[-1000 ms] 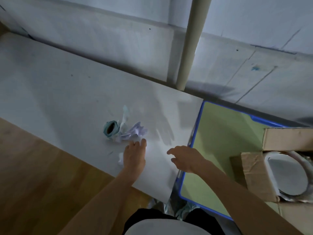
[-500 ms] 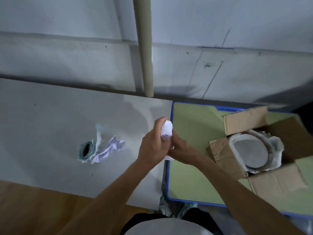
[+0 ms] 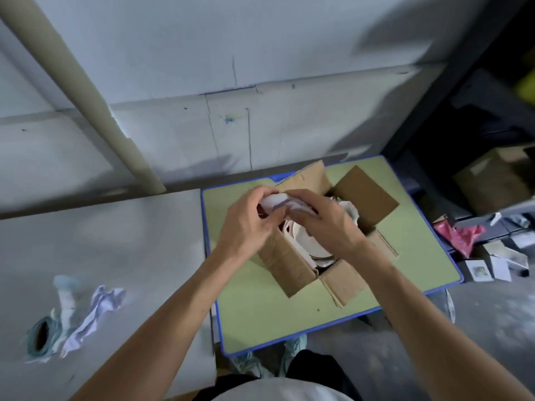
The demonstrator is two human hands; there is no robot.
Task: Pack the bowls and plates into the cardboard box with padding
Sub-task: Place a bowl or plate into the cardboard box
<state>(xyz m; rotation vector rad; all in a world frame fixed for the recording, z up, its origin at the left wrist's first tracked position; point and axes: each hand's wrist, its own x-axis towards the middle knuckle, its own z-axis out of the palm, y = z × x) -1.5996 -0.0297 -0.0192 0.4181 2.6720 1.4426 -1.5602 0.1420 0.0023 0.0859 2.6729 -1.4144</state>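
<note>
A wad of white paper (image 3: 272, 201) is gripped between the left hand (image 3: 246, 227) and the right hand (image 3: 327, 227), with the fingers of both curled round it. The wad is held just above the open cardboard box (image 3: 289, 267), over its far left part. Inside the box, directly beneath the hands, white plates (image 3: 301, 241) are seen, with paper padding (image 3: 348, 211) bunched against the far side. The box is set on a green table (image 3: 260, 314) with a blue edge. On the grey surface (image 3: 130, 241) to the left, well apart from both hands, a tape roll (image 3: 40, 338) and a crumpled sheet (image 3: 98, 305) are seen lying beside each other
</note>
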